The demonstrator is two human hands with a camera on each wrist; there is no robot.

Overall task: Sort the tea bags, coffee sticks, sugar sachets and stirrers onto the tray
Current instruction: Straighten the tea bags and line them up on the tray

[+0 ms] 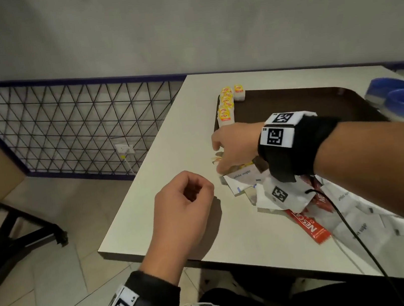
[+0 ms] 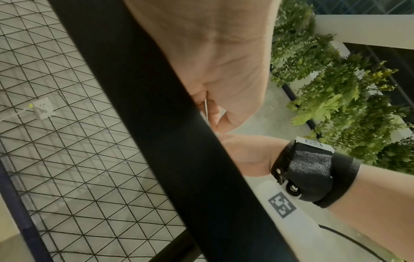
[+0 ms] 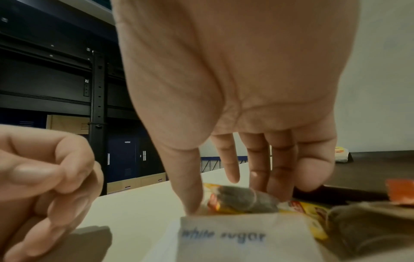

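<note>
on the table [image 1: 152,212], tea bag [image 3: 241,198] under right grip [image 3: 237,195].

Head view: dim, even indoor light, slightly green-grey cast. Soft shadow under left hand [image 1: 184,202] on table [image 1: 152,212], falling to the right; source appears overhead-left. No glare. Strong wide-angle bending at edges, wire fence [image 1: 65,126] lines curved. Right forearm near lens soft.

Left wrist view: underexposed; black band [image 2: 168,141] across centre w/o detail. Palm close, soft. Plants [image 2: 336,88] fairly sharp.

Right wrist view: dim, warm. Tea bag [image 3: 241,200] motion-blurred; sugar sachet [image 3: 235,235] print smeared, out of focus. Background dark, noisy.
</note>
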